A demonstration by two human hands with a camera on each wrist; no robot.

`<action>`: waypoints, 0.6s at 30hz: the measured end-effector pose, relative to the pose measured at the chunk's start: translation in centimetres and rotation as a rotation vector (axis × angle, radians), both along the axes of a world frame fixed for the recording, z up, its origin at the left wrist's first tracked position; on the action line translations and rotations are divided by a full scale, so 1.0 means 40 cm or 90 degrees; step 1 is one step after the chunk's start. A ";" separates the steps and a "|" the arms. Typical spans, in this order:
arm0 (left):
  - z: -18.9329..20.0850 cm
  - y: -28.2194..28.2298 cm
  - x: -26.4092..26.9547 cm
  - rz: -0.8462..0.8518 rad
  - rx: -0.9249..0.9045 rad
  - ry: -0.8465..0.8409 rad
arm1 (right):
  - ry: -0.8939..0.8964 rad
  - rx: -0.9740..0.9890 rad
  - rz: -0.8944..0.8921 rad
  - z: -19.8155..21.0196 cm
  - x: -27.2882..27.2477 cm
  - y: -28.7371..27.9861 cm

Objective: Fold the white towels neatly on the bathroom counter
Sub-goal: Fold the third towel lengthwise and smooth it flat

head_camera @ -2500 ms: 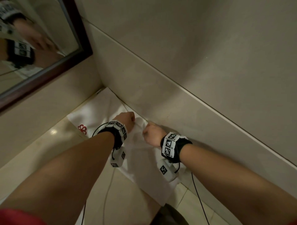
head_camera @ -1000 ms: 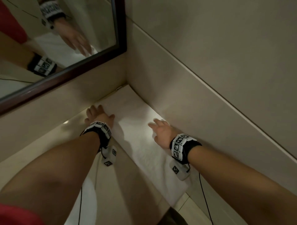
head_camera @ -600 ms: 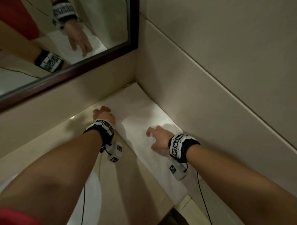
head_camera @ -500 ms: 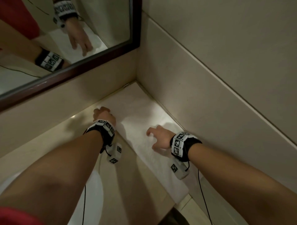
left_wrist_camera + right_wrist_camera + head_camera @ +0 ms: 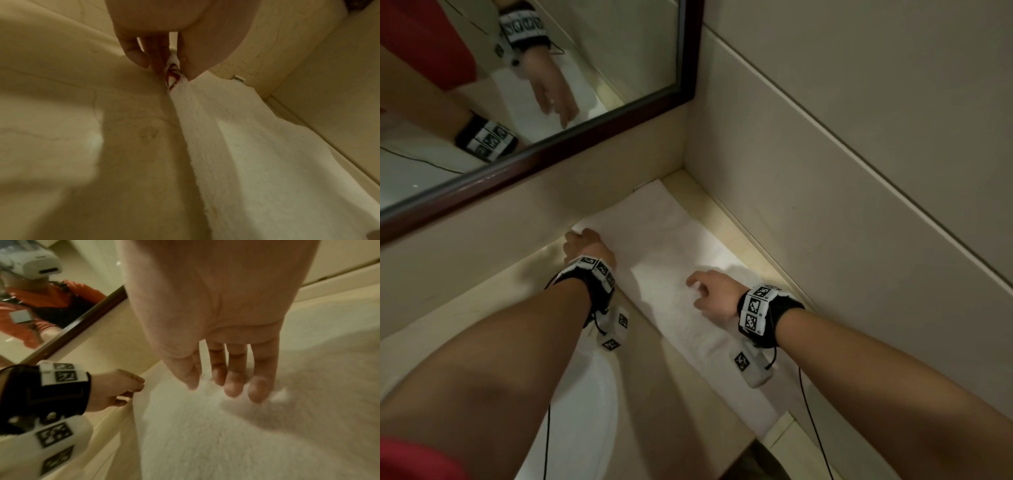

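Note:
A white towel [image 5: 671, 260] folded into a long strip lies on the beige counter [image 5: 681, 387] along the right wall. My left hand [image 5: 582, 245] pinches the towel's far left corner, where a red mark [image 5: 172, 76] shows between thumb and fingers [image 5: 135, 56]. In the right wrist view the left hand [image 5: 121, 391] holds that edge of the towel [image 5: 205, 434] slightly raised. My right hand [image 5: 709, 291] rests on the strip's middle with its fingers [image 5: 234, 382] loosely extended and tips touching the cloth.
A dark-framed mirror [image 5: 544, 150] hangs on the left wall and reflects both arms. Tiled walls [image 5: 842, 171] meet in the corner just beyond the towel. A white basin rim [image 5: 592, 404] lies under my left forearm. The counter's front edge [image 5: 784, 431] ends at lower right.
The towel went from spread out to a folded strip. My left hand curled from flat onto the towel's far left corner, and my right hand slid a little toward me.

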State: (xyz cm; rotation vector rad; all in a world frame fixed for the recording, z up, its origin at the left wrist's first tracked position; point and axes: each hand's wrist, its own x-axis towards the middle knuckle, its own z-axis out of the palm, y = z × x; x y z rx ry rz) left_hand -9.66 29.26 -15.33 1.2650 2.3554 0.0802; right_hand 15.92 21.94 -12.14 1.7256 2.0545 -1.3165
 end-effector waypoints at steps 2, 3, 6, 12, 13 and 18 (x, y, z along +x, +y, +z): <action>0.019 -0.018 0.014 -0.020 -0.001 0.055 | 0.039 0.083 -0.098 0.008 0.026 -0.012; 0.027 -0.025 0.022 -0.028 -0.005 0.077 | 0.039 0.111 -0.139 0.018 0.043 -0.015; 0.044 -0.046 0.070 -0.088 0.008 0.097 | -0.017 0.128 -0.242 0.038 0.112 -0.033; 0.065 -0.100 0.236 -0.330 0.029 0.106 | -0.141 0.111 -0.293 0.038 0.264 -0.129; 0.067 -0.111 0.268 -0.376 0.025 0.103 | -0.163 0.109 -0.290 0.036 0.285 -0.147; 0.071 -0.164 0.407 -0.542 -0.015 0.080 | -0.229 0.072 -0.280 -0.007 0.335 -0.215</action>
